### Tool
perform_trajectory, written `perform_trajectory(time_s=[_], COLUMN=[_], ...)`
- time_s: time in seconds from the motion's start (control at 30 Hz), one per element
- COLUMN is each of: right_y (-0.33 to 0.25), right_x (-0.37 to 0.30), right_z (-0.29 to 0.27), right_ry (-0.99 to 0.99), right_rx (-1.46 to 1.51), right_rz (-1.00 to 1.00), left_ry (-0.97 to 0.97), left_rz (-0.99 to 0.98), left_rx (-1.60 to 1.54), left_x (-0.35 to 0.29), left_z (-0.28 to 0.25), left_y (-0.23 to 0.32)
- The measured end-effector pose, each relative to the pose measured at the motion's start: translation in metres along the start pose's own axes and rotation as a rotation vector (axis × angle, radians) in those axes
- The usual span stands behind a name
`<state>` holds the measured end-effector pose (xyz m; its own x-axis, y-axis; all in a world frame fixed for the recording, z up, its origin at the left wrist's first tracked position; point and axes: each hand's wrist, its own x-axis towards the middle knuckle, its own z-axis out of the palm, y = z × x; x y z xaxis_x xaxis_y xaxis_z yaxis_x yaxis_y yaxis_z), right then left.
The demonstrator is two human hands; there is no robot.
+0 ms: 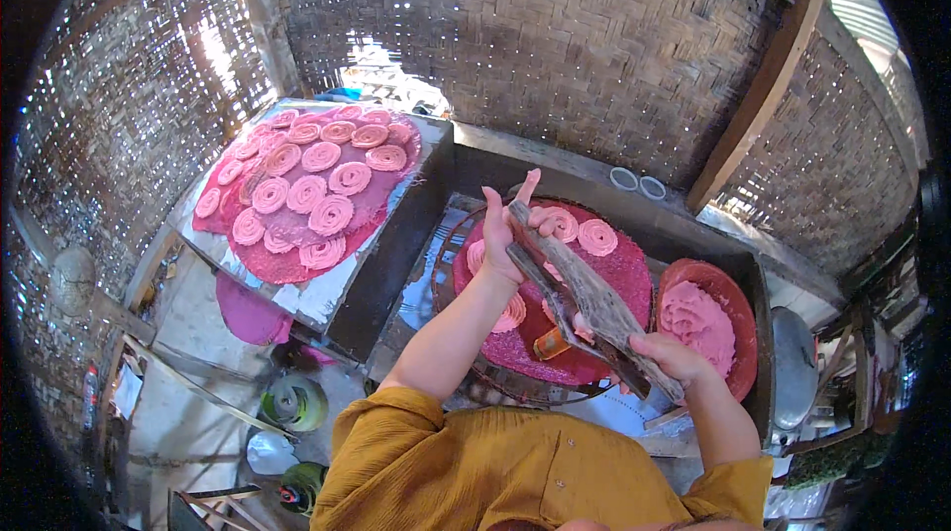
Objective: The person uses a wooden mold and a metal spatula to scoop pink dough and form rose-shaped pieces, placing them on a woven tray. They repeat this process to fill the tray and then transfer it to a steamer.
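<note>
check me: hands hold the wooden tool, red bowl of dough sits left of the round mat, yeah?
Wrong side: the head view shows the red bowl of dough right of the round mat. The left hand and right hand do hold the wooden tool.

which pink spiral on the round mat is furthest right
The spiral beyond the wooden pieces, near the mat's upper right edge; the others visible there sit further left.

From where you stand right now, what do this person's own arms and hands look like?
The left hand and right hand are ungloved, and the forearms are bare. The left sleeve and right sleeve are mustard yellow and short, ending around the elbows; the left one is loose, its cloth finely crinkled.
</note>
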<state>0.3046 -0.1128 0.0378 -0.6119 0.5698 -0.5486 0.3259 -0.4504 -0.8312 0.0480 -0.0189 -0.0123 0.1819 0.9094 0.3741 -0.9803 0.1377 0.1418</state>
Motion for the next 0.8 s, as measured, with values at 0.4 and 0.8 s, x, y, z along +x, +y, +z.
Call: perform_trajectory(time_s=[0.4, 0.8], right_y=[-0.016, -0.036], right_x=[-0.014, -0.039], right_z=[0.012, 0.038], right_ry=[0.091, 0.207], right_rx=[-0.234, -0.336], right_rz=[-0.027, -0.064], left_ry=[-0.041, -0.172], left_rz=[0.063, 0.106], left_rx=[0.006, 0.032], left_x=[-0.015, -0.018], left_z=[0.021, 0.072], left_y=[0.006, 0.016])
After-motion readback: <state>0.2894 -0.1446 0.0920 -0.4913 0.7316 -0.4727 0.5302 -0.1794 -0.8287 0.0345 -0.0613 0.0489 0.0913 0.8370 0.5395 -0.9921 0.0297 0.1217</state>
